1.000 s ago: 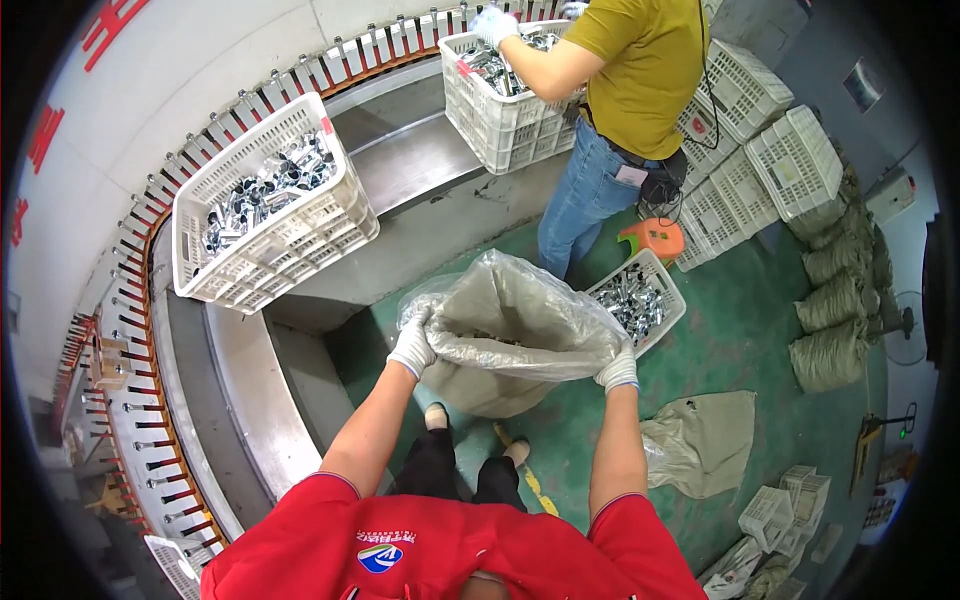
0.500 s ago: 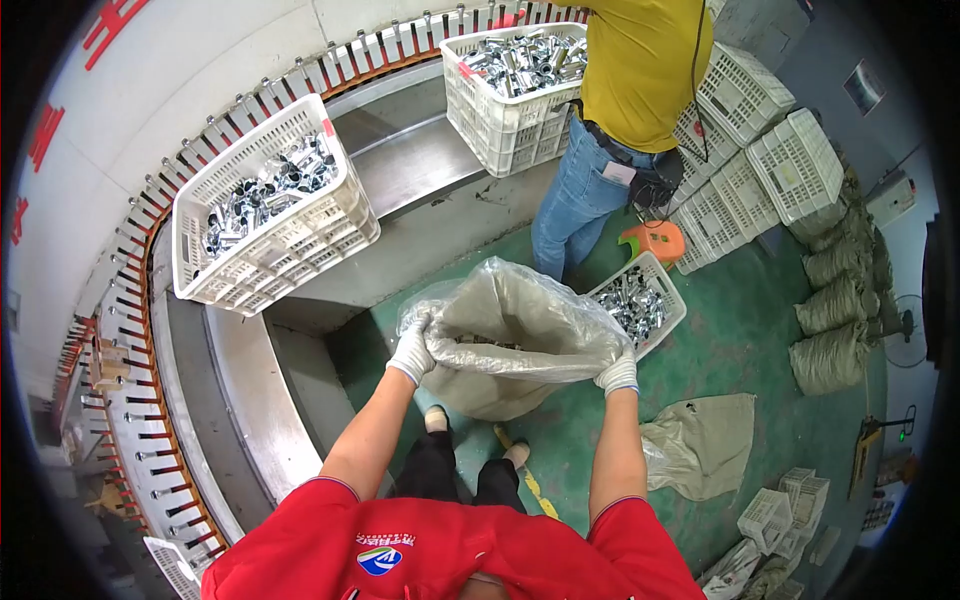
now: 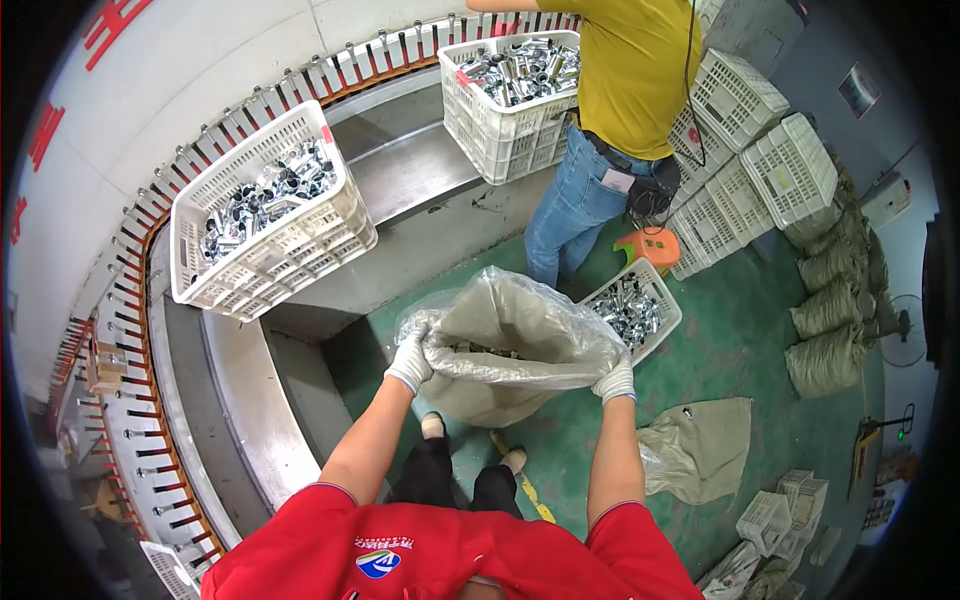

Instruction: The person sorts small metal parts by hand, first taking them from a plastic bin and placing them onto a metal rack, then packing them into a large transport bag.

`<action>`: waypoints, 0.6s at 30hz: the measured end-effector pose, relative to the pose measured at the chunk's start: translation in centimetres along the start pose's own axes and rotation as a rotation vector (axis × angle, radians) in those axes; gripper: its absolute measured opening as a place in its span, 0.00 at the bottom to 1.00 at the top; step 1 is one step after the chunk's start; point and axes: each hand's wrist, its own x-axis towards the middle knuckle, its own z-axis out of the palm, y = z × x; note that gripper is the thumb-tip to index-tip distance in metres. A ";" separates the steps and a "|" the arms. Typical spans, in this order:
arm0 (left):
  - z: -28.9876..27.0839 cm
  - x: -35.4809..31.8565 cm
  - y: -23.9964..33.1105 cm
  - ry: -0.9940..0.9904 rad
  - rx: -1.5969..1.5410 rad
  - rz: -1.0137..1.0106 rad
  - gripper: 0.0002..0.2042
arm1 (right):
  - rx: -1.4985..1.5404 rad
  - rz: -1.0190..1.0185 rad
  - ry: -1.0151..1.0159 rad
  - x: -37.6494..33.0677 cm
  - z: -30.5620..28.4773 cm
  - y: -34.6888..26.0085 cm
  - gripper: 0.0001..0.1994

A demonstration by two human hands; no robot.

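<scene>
Both my gloved hands are clamped on the mouth of the clear plastic sack [image 3: 515, 335], left hand [image 3: 410, 362] at the rim's 9 o'clock, right hand [image 3: 614, 382] at its 4 o'clock, fingers curled shut over bunched plastic on each side. Holding 2 opposite points keeps the mouth stretched open and the weight shared; the sack hangs in front of me, above my feet, its bottom sagging toward the green floor [image 3: 740, 330]. Small dark metal parts show just inside the opening. A white crate [image 3: 268, 215] of shiny metal parts sits on the steel conveyor [image 3: 415, 165] at my 10 o'clock, tilted on the curve. At 12 o'clock, a 2nd full crate [image 3: 510, 85] touches a person in a yellow shirt [image 3: 625, 70]. A smaller tray of parts [image 3: 632, 308] lies on the floor just beyond the sack at 2 o'clock, within easy reach. An empty sack [image 3: 700, 450] lies flat at 4 o'clock.
</scene>
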 end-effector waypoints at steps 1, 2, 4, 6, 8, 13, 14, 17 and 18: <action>0.5 -0.1 -0.3 -0.008 -0.003 -0.010 0.26 | 0.000 -0.009 0.007 0.1 -0.6 -0.3 0.35; 1.0 -0.2 -0.6 -0.016 -0.006 -0.018 0.27 | 0.008 -0.016 -0.013 0.2 -1.1 -0.6 0.35; 1.4 -0.8 -0.8 -0.027 -0.011 -0.019 0.27 | 0.012 -0.017 -0.037 0.2 -1.3 -0.6 0.35; 1.4 -1.5 -0.6 -0.028 -0.016 -0.008 0.26 | -0.003 0.006 -0.005 0.1 -0.7 -0.2 0.35; 1.9 -1.8 -0.7 0.006 0.013 0.011 0.24 | -0.010 0.001 0.005 0.1 -0.9 -0.2 0.34; 1.9 -1.5 -0.7 -0.001 -0.006 -0.005 0.24 | 0.003 0.011 -0.049 0.4 -1.5 -0.5 0.33; 1.4 -1.4 -0.5 -0.005 -0.015 -0.002 0.24 | 0.005 0.020 -0.058 0.3 -1.1 -0.3 0.33; 1.1 -1.0 -0.7 0.001 -0.020 -0.014 0.24 | 0.012 0.024 -0.071 0.2 -1.2 -0.3 0.33; 1.2 -0.8 -0.8 -0.001 -0.020 -0.019 0.24 | 0.016 0.023 -0.079 0.2 -1.4 -0.4 0.33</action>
